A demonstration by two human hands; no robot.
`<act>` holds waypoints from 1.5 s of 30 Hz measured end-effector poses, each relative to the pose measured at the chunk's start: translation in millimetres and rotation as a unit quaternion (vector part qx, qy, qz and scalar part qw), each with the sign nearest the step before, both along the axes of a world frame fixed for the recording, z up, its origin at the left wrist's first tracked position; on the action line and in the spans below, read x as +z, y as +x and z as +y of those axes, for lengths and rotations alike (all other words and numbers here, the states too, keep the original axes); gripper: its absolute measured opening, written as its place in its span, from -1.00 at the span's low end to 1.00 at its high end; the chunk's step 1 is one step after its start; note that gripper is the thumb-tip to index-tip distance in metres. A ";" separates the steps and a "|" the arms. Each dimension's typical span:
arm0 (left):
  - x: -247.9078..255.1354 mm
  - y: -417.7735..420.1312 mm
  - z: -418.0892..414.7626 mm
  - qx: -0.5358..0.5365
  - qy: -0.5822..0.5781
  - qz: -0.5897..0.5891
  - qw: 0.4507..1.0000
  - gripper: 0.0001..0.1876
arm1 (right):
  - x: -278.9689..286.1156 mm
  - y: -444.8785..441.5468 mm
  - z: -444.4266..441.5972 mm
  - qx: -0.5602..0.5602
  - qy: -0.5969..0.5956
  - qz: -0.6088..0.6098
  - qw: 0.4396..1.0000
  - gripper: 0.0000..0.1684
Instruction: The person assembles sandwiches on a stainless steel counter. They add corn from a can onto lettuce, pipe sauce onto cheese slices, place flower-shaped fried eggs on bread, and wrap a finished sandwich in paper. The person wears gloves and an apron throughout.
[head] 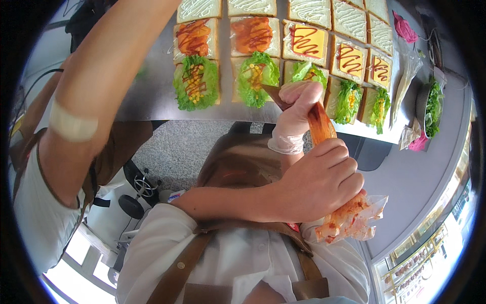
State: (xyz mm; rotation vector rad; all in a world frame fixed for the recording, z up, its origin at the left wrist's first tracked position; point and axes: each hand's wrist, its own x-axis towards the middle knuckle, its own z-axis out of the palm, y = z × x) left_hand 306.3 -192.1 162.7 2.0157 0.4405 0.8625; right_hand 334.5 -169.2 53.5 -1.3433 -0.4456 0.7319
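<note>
My bare left hand [328,178] grips the upper part of a clear plastic piping bag [322,123] holding reddish-brown sauce. Its crumpled, sauce-smeared end hangs out below that fist. Gloved in thin clear plastic, my right hand [298,104] closes around the front of the bag, whose narrow end points left. Under this hand is a bread slice with lettuce and corn [305,72], partly hidden by it. To the left lie two more lettuce slices [258,79], with sauce lines on the corn of the leftmost one [195,81]. Two further lettuce slices [347,100] lie on the right.
Behind stand bread slices with sauce-striped cheese [309,40], others with orange-red filling [193,38], and slices with white sauce [250,5]. The metal table [152,98] carries them. A co-worker's arm [102,76] reaches across from the left. A lettuce bowl [433,108] sits at right.
</note>
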 end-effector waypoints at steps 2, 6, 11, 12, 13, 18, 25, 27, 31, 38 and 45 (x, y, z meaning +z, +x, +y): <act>-2.7 3.6 -2.1 -0.001 0.001 -0.002 1.000 -0.79 | -6.0 -3.0 -7.4 -0.024 0.000 0.036 0.999 -0.44; 0.6 13.3 -11.6 -0.037 -0.024 -0.006 0.999 -0.73 | 3.5 16.8 -24.0 -0.023 0.027 0.061 0.998 -0.46; 20.6 64.1 -44.7 -0.124 -0.008 -0.080 0.989 -0.77 | 44.8 79.9 -35.2 -0.222 0.070 -0.038 0.972 -0.60; 23.1 78.1 -54.5 -0.137 -0.006 -0.098 0.986 -0.78 | 45.8 101.6 -44.6 -0.247 0.079 -0.057 0.964 -0.60; 23.1 91.6 -62.2 -0.150 -0.003 -0.114 0.982 -0.78 | 45.1 122.8 -53.6 -0.271 0.088 -0.074 0.956 -0.60; -1.0 155.4 -75.6 -0.138 0.049 -0.069 0.987 -0.78 | 25.9 183.7 -61.0 -0.281 0.051 -0.071 0.956 -0.52; -12.4 185.2 -72.5 -0.122 0.006 -0.059 0.991 -0.76 | 6.2 207.8 -63.2 -0.237 0.067 -0.018 0.969 -0.49; -12.2 190.5 -78.6 -0.110 0.025 -0.054 0.992 -0.77 | 7.1 210.1 -69.4 -0.229 0.059 -0.014 0.972 -0.50; -7.6 194.3 -85.2 -0.114 0.019 -0.056 0.992 -0.78 | 10.1 211.6 -74.8 -0.273 0.028 -0.062 0.960 -0.51; -3.6 194.5 -91.0 -0.147 0.003 -0.042 0.988 -0.79 | 13.0 206.5 -94.1 -0.236 0.008 -0.021 0.972 -0.51; 2.9 212.3 -99.6 -0.150 -0.015 -0.054 0.987 -0.81 | 17.6 230.9 -106.9 -0.259 0.031 -0.023 0.965 -0.60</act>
